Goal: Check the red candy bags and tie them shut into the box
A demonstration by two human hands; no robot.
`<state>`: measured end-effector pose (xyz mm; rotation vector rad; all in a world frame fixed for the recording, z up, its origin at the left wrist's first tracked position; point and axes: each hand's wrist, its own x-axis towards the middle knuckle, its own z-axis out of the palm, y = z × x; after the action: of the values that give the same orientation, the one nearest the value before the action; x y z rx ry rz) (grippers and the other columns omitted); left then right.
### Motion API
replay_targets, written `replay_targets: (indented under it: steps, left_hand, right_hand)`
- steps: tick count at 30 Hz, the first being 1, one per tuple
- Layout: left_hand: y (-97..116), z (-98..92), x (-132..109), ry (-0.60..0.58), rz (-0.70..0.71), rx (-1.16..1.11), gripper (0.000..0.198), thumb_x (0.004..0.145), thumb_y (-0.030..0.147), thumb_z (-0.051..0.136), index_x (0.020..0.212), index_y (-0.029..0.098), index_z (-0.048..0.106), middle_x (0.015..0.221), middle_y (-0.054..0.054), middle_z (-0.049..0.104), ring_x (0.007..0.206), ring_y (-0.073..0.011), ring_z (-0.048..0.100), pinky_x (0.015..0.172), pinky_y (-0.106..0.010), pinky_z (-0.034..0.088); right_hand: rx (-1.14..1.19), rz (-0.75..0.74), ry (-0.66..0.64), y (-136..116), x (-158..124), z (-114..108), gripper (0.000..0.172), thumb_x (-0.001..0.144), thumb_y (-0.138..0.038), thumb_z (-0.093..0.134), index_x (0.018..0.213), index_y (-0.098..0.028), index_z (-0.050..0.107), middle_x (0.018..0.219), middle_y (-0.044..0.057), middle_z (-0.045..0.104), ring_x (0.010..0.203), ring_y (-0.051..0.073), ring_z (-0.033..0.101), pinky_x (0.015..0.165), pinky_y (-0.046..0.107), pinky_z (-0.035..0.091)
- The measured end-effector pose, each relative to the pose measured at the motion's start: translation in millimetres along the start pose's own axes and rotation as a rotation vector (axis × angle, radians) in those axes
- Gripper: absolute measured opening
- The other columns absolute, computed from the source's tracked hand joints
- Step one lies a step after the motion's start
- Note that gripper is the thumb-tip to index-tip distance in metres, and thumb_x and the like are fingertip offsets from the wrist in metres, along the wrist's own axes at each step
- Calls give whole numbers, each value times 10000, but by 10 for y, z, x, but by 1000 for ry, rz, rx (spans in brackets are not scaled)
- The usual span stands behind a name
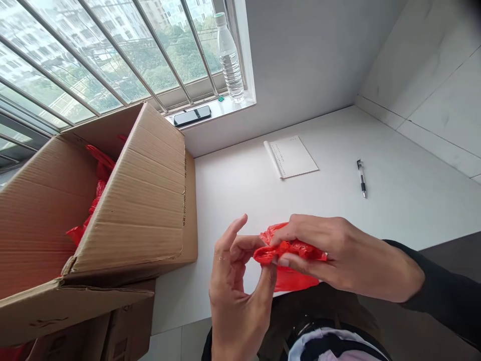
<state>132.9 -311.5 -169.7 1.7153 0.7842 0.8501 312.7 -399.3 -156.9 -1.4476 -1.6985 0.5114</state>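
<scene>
A crumpled red plastic bag (289, 276) is held above the near edge of the white table (394, 200). My right hand (338, 255) is closed over its top, fingers wrapped round the bunched plastic. My left hand (236, 281) pinches the bag's left end between thumb and fingers, index finger raised. Part of the bag hangs down below my right hand.
An open cardboard box (143, 200) with more red bags (95, 190) inside stands at the left. On the table lie a notepad (293, 156) and a pen (362, 179). A water bottle (230, 60) and a phone (192, 116) sit on the window sill.
</scene>
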Motion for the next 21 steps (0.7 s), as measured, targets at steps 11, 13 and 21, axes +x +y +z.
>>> replay_targets:
  steps: [11, 13, 21]
  left_hand:
    - [-139, -38, 89, -286, 67, 107, 214, 1045, 262, 455, 1049, 242, 668, 1181, -95, 565, 1108, -219, 551, 902, -334, 502]
    - [-113, -1, 121, -270, -56, -86, 282, 1073, 328, 380, 973, 227, 624, 1104, -87, 608, 988, -199, 583, 848, -325, 500]
    - [45, 67, 242, -485, -192, -298, 251, 1045, 431, 462, 966, 215, 561, 811, -4, 521, 699, -129, 456, 666, -271, 424]
  right_hand:
    - [114, 153, 105, -28, 28, -129, 180, 1026, -356, 553, 1142, -252, 643, 991, 5, 700, 733, 111, 639, 685, 232, 523]
    - [117, 234, 110, -47, 37, -149, 275, 1018, -405, 567, 1265, -287, 594, 876, -30, 671, 628, 95, 586, 606, 217, 496]
    - [159, 259, 99, -69, 200, -129, 230, 1035, -371, 504, 979, -220, 669, 783, -8, 651, 585, 103, 512, 533, 233, 420]
